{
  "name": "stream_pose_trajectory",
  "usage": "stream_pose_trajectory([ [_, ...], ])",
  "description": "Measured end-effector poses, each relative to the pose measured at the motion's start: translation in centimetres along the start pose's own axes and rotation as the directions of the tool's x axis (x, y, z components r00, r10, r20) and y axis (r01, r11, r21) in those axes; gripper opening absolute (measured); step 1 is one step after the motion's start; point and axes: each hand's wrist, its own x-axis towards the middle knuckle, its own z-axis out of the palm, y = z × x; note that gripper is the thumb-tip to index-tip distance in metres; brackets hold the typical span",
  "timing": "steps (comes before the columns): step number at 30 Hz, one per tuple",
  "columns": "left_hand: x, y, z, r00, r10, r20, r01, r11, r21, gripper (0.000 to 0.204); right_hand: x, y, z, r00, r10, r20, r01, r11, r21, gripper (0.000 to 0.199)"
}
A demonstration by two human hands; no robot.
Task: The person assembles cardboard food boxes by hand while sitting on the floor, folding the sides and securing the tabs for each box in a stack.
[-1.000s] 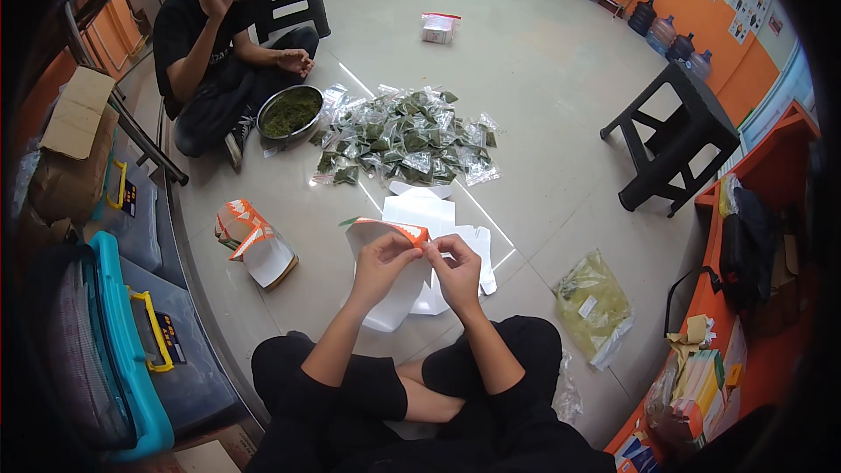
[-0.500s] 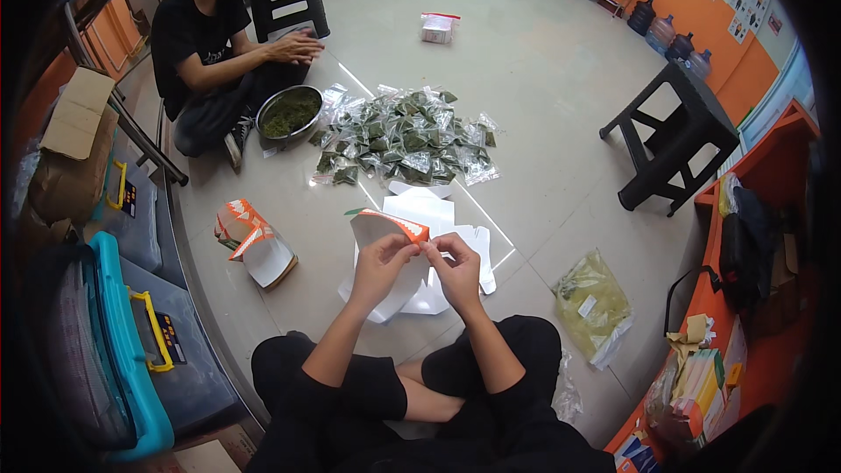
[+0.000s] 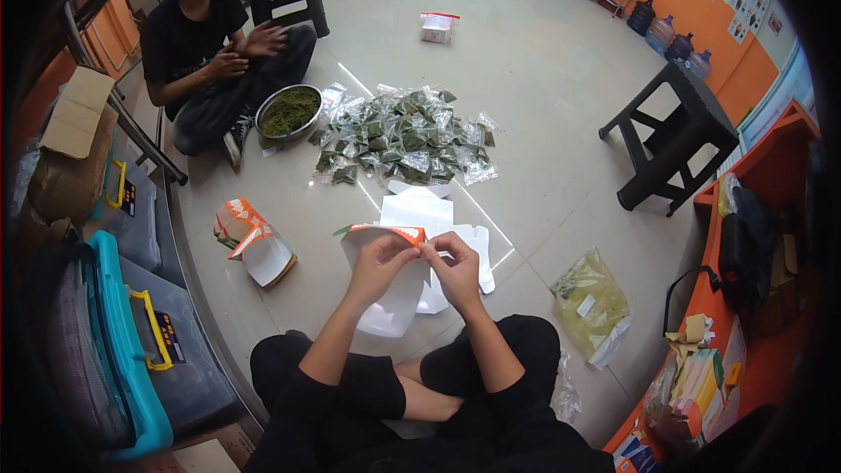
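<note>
My left hand (image 3: pixel 378 267) and my right hand (image 3: pixel 452 270) meet in front of my crossed legs, fingers pinched on a thin carton blank (image 3: pixel 392 305). Its inside is white, and an orange printed strip with a green tip runs along its far edge. Both sets of fingertips close on its right-hand orange corner. Flat on the floor just beyond lie white unfolded carton blanks (image 3: pixel 419 210), partly covered by the held one. To the left rests a stack of orange-and-white folded cartons (image 3: pixel 267 256).
Beyond the blanks spreads a heap of small clear bags (image 3: pixel 403 140) with green contents. A co-worker (image 3: pixel 206 44) sits by a metal bowl (image 3: pixel 308 127) of green shreds. A yellowish plastic bag (image 3: pixel 591 307) and a black stool (image 3: pixel 670 131) are at right; storage boxes (image 3: pixel 180 368) line the left.
The held carton blank has tilted, its left end dropping and more white panel showing below my left hand. The co-worker leans back, hands drawn toward the body and parted.
</note>
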Motion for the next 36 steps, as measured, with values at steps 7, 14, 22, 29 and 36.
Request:
stream_pose_trajectory([
  [7, 0.2, -0.5, -0.6, 0.993, -0.082, 0.091, 0.088, 0.994, -0.068, 0.022, 0.0, 0.0, -0.7, 1.0, -0.005, 0.018, 0.007, 0.994, -0.105, 0.011],
  [14, 0.0, -0.4, -0.6, 1.0, 0.022, -0.001, -0.022, 0.969, 0.248, 0.022, -0.1, -0.7, 0.2, 0.996, -0.064, 0.066, 0.074, 0.983, -0.165, 0.008],
  [22, -0.1, -0.9, -0.5, 0.996, 0.089, -0.019, -0.08, 0.95, 0.303, 0.021, -0.1, -1.0, -0.2, 0.977, -0.184, 0.11, 0.207, 0.944, -0.259, 0.004],
  [29, -0.2, -1.3, -0.4, 0.985, 0.153, 0.074, -0.169, 0.925, 0.339, 0.021, -0.3, -1.3, -0.3, 0.973, -0.161, 0.167, 0.199, 0.949, -0.243, 0.005],
  [36, -0.1, -1.3, 0.1, 0.978, 0.208, -0.005, -0.194, 0.918, 0.345, 0.019, -0.1, -1.5, -0.4, 0.974, -0.12, 0.194, 0.165, 0.958, -0.233, 0.007],
])
